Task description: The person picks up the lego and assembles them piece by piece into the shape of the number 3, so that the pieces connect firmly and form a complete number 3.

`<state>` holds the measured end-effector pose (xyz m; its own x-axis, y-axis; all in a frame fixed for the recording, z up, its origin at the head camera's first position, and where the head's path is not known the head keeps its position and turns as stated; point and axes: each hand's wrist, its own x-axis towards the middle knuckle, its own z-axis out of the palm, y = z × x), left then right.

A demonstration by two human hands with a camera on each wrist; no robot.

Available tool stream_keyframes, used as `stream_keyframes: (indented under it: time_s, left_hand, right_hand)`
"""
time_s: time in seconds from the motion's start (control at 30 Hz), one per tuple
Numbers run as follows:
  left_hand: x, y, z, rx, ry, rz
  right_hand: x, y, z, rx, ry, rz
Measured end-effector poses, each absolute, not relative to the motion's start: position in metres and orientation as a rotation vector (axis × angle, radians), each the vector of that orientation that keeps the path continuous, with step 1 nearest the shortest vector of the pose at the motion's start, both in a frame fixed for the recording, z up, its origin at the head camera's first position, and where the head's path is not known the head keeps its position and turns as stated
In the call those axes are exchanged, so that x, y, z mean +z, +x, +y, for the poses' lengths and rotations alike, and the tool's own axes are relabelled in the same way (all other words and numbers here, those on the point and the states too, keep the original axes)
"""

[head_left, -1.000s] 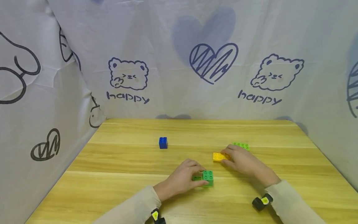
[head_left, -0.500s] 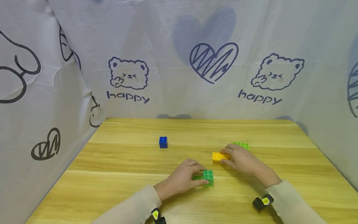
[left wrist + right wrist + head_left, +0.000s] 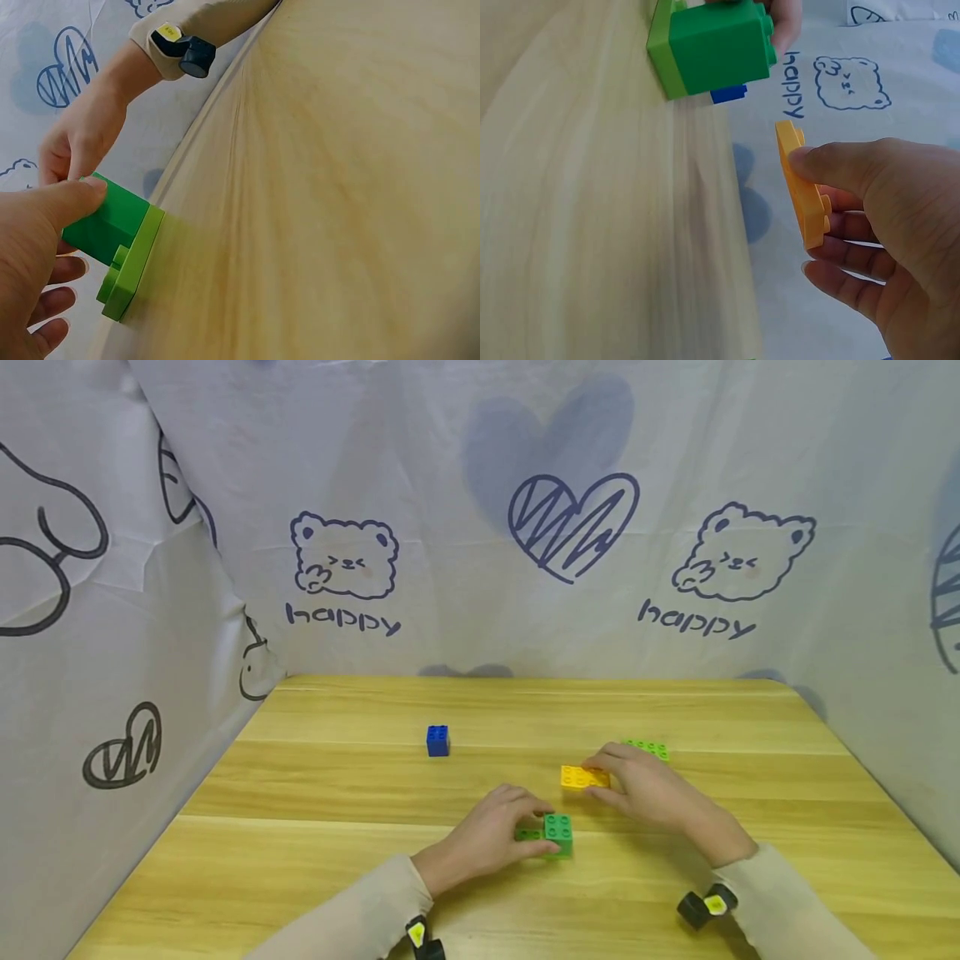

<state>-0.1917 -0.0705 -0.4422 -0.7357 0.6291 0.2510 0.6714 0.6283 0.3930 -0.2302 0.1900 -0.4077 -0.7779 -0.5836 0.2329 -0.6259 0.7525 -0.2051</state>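
Observation:
My left hand (image 3: 487, 835) pinches a dark green toy brick (image 3: 558, 835) between thumb and fingers near the table's middle. That brick sits on one end of a flat light green plate brick (image 3: 135, 266), whose bare studs show in the left wrist view. Between thumb and fingers, my right hand (image 3: 648, 785) holds a flat yellow-orange plate brick (image 3: 802, 184). In the right wrist view it is tilted on edge and raised off the table, apart from the green bricks. The right fingers cover part of its right end in the head view.
A blue brick (image 3: 438, 741) stands alone farther back on the wooden table (image 3: 337, 777). Behind the right hand lies another light green plate brick (image 3: 651, 749), partly hidden. A white printed cloth (image 3: 465, 610) hangs around the table's back and sides.
The right hand has shifted slightly left, carrying the yellow-orange plate brick with it. The left hand and the green bricks stay in place.

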Motion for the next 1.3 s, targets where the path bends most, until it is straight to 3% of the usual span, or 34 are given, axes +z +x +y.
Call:
stream_keyframes:
  time_s: [0.8, 1.3]
  left_hand:
    - [-0.444, -0.195, -0.070, -0.784, -1.077, -2.772]
    - [-0.444, -0.195, -0.070, -0.901, -1.045, -2.809]
  right_hand:
    - [-0.380, -0.203, 0.173, 0.494, 1.124, -2.683]
    - [-0.384, -0.200, 0.167, 0.545, 1.299, -2.640]
